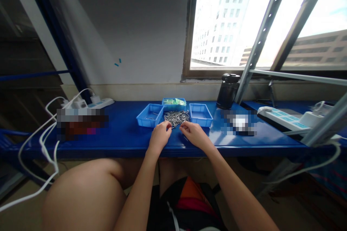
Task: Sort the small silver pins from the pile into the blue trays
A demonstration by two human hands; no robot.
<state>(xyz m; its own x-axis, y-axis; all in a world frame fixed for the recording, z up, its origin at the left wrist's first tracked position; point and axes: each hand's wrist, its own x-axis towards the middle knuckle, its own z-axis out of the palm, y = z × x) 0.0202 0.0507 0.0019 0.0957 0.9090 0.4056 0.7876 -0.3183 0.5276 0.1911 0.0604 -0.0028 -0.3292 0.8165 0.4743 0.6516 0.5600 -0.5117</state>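
A heap of silvery screws or nails (177, 117) lies on the blue tabletop between small blue trays. My left hand (160, 136) is at the near left edge of the heap, thumb and fingers curled together. Across from it, at the near right edge, my right hand (194, 134) has its fingertips drawn into a pinch. Whatever either hand holds is too small or hidden to make out. In the left blue tray (145, 120) lie a few thin metal pieces. The right blue tray (201, 115) stands beside my right hand.
Behind the heap, a blue tray (174, 108) holds a green plastic packet (175, 102). A dark bottle (228, 92) stands toward the window. Power strips (284, 118) and white cables (45, 144) lie at both sides. A metal shelf post (261, 39) rises on the right.
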